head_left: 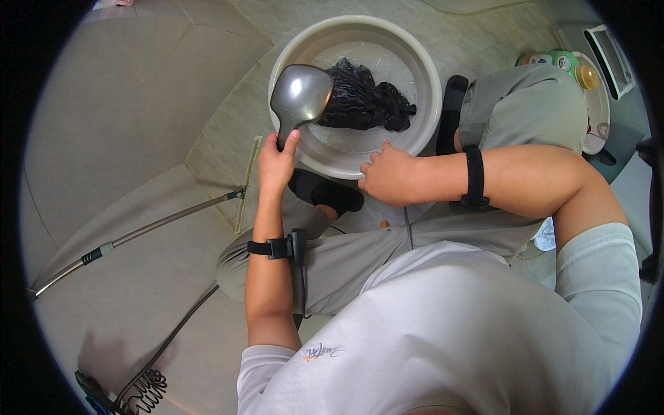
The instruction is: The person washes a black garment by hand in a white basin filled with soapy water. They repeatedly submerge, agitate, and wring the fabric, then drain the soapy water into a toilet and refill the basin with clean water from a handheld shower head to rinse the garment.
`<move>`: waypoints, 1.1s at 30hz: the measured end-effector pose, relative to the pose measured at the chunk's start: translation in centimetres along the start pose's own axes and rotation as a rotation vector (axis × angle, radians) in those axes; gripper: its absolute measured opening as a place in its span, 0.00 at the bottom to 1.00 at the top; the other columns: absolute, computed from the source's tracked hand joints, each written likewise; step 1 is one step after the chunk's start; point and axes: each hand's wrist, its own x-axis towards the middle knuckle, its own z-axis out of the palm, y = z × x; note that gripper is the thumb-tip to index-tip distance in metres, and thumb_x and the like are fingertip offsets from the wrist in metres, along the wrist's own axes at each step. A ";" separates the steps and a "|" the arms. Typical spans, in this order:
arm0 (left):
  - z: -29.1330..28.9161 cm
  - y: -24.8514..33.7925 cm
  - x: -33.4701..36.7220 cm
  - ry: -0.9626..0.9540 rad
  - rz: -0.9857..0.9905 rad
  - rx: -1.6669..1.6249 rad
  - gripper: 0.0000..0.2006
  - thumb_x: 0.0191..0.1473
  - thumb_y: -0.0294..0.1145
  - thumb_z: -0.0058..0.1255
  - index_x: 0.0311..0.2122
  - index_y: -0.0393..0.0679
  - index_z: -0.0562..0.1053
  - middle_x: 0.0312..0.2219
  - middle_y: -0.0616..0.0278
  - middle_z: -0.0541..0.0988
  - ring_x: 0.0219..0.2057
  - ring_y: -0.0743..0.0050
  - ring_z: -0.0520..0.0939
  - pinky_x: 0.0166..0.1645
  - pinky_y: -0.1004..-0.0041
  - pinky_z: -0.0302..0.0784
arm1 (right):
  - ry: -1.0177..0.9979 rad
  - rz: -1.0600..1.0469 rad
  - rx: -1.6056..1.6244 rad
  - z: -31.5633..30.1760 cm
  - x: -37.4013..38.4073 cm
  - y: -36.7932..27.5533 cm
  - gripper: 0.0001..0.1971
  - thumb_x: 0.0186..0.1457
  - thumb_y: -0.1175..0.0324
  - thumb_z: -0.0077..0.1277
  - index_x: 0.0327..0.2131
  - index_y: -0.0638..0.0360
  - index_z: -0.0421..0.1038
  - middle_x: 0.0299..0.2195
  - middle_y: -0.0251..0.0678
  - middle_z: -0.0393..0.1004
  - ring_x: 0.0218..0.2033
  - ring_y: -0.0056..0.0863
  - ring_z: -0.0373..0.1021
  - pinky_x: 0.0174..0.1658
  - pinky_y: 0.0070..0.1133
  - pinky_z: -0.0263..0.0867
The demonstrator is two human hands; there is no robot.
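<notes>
Left hand (275, 164) holds ladle (300, 97) upright, bowl tipped over basin (429, 69).

Glossy metal ladle (301, 93), wet cloth (363, 100)

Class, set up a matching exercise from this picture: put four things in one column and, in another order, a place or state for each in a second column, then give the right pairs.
Things:
1. ladle
2. dark cloth
3. right hand
4. bottle

Places or states:
A. rests on the basin rim
B. stands at the far right, orange cap
C. held by the left hand over the basin
D. lies wet inside the basin

Pairs: 1-C, 2-D, 3-A, 4-B
</notes>
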 end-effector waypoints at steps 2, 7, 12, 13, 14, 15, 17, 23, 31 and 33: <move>0.0 0.1 0.0 -0.016 -0.011 -0.009 0.29 0.55 0.57 0.57 0.41 0.33 0.76 0.30 0.45 0.81 0.33 0.51 0.82 0.41 0.61 0.75 | 0.009 -0.001 0.012 0.0 0.0 0.0 0.19 0.53 0.64 0.56 0.47 0.62 0.78 0.48 0.49 0.77 0.48 0.48 0.75 0.54 0.55 0.64; -0.2 0.4 -0.2 -0.019 -0.004 -0.019 0.29 0.55 0.56 0.58 0.41 0.32 0.76 0.31 0.44 0.81 0.34 0.50 0.82 0.41 0.60 0.75 | 0.002 0.004 0.012 -0.1 0.0 0.1 0.19 0.54 0.64 0.56 0.47 0.62 0.78 0.48 0.49 0.77 0.49 0.49 0.75 0.55 0.55 0.64; -0.1 0.6 -0.3 -0.023 -0.005 0.001 0.29 0.55 0.56 0.58 0.41 0.33 0.76 0.31 0.44 0.82 0.34 0.50 0.83 0.41 0.60 0.75 | -0.013 0.006 0.015 -0.2 0.0 0.1 0.19 0.54 0.64 0.55 0.48 0.62 0.77 0.49 0.50 0.76 0.49 0.49 0.75 0.55 0.55 0.64; -0.1 0.6 -0.3 -0.028 -0.007 0.005 0.29 0.55 0.56 0.58 0.41 0.33 0.76 0.31 0.44 0.82 0.34 0.49 0.83 0.41 0.60 0.75 | -0.012 0.008 0.024 -0.2 0.0 0.1 0.19 0.54 0.64 0.55 0.48 0.62 0.77 0.49 0.50 0.76 0.49 0.50 0.75 0.55 0.55 0.64; -0.2 0.6 -0.3 -0.030 -0.010 0.001 0.29 0.55 0.56 0.57 0.42 0.33 0.76 0.31 0.44 0.82 0.34 0.49 0.83 0.41 0.60 0.75 | -0.011 0.008 0.025 -0.3 0.0 0.1 0.19 0.54 0.64 0.55 0.48 0.62 0.77 0.49 0.51 0.76 0.49 0.50 0.75 0.55 0.55 0.64; -0.2 0.7 -0.4 -0.032 -0.013 -0.002 0.29 0.56 0.56 0.57 0.42 0.33 0.76 0.31 0.44 0.82 0.34 0.49 0.83 0.41 0.60 0.75 | -0.015 0.009 0.022 -0.3 0.0 0.1 0.19 0.55 0.64 0.55 0.48 0.62 0.77 0.49 0.51 0.76 0.50 0.50 0.75 0.55 0.55 0.64; -0.2 0.8 -0.4 -0.032 -0.012 -0.002 0.29 0.56 0.56 0.57 0.42 0.33 0.76 0.31 0.44 0.82 0.34 0.49 0.83 0.41 0.60 0.75 | -0.017 0.013 0.023 -0.4 0.0 0.1 0.19 0.54 0.64 0.55 0.48 0.62 0.77 0.49 0.51 0.76 0.50 0.50 0.74 0.56 0.55 0.63; -0.3 1.2 -0.6 -0.046 -0.026 -0.006 0.28 0.56 0.55 0.58 0.43 0.34 0.76 0.31 0.47 0.82 0.33 0.55 0.82 0.41 0.63 0.75 | -0.042 0.017 0.041 -0.7 0.1 0.1 0.20 0.53 0.64 0.57 0.49 0.61 0.77 0.50 0.51 0.75 0.51 0.51 0.74 0.56 0.55 0.63; -0.2 1.2 -0.5 -0.043 -0.014 -0.036 0.27 0.56 0.54 0.58 0.41 0.33 0.76 0.28 0.51 0.81 0.31 0.60 0.81 0.39 0.64 0.74 | -0.033 0.026 0.033 -0.8 -0.1 0.1 0.20 0.54 0.64 0.56 0.49 0.60 0.77 0.50 0.49 0.76 0.51 0.50 0.74 0.57 0.55 0.63; -0.2 1.1 -0.5 -0.056 -0.034 -0.043 0.27 0.56 0.54 0.58 0.40 0.34 0.76 0.27 0.53 0.80 0.30 0.62 0.80 0.38 0.65 0.74 | -0.032 0.025 0.034 -0.8 -0.1 0.2 0.19 0.54 0.64 0.56 0.49 0.59 0.77 0.50 0.49 0.76 0.51 0.50 0.74 0.56 0.55 0.63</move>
